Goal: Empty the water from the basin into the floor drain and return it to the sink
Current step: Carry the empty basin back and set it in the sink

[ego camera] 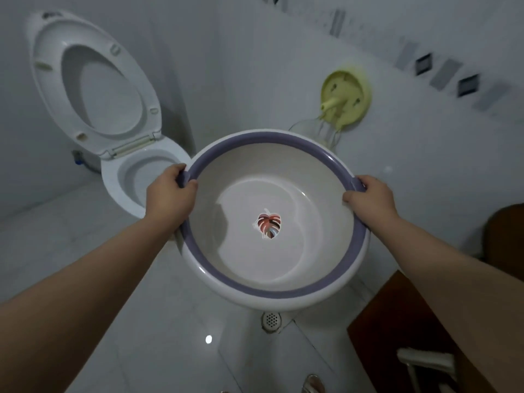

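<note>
Plastic basin [276,251], shallow water inside, held above the floor drain [271,319]: my left hand [170,194] and right hand [371,199] clench opposite rim handles; stiff, light, probably slippery.

A round white basin [276,219] with a purple rim and a leaf sticker on its bottom sits mid-frame, nearly level and holding shallow water, directly above the small round floor drain [271,320] at lower centre.

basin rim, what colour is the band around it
Muted purple band on the round white plastic basin, clearest in the head view.
</note>
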The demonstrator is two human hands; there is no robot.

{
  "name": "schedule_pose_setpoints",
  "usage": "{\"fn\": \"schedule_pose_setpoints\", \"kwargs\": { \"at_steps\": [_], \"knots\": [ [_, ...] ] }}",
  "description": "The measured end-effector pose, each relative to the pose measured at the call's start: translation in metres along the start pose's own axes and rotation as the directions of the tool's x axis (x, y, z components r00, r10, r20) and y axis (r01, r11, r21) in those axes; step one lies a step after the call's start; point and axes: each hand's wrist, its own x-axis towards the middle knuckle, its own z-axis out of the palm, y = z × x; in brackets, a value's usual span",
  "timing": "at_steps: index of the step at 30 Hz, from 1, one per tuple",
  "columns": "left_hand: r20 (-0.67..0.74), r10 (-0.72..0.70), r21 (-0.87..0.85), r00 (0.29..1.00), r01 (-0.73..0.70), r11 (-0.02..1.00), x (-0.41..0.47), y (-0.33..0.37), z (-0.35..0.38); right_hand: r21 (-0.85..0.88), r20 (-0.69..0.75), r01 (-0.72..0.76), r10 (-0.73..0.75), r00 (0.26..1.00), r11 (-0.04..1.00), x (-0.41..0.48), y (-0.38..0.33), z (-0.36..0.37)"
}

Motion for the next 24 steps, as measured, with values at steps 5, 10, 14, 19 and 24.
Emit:
{"fn": "schedule_pose_setpoints", "kwargs": {
  "at_steps": [5,10,14,19,24],
  "knots": [
    [0.024,0.049,-0.016,0.999,-0.049,0.999,-0.007,0.045,-0.024,0.033,-0.066,-0.024,0.026,0.997,0.999,-0.021,-0.019,-0.051],
    [0.087,0.188,-0.044,0.978,-0.185,0.982,-0.029,0.089,-0.027,0.057,-0.145,-0.058,0.065,0.987,0.997,-0.057,-0.011,-0.110],
    [0.127,0.279,-0.061,0.952,-0.273,0.960,-0.045,0.128,-0.013,0.093,-0.248,-0.115,0.135,0.959,0.989,-0.086,0.005,-0.153],
    [0.246,0.367,-0.135,0.897,-0.343,0.930,-0.073,0.174,0.020,0.153,-0.345,-0.225,0.265,0.901,0.962,-0.131,0.038,-0.199],
    [0.367,0.446,-0.188,0.817,-0.404,0.895,-0.121,0.218,0.061,0.224,-0.434,-0.319,0.387,0.814,0.921,-0.186,0.084,-0.246]
  ]
}}
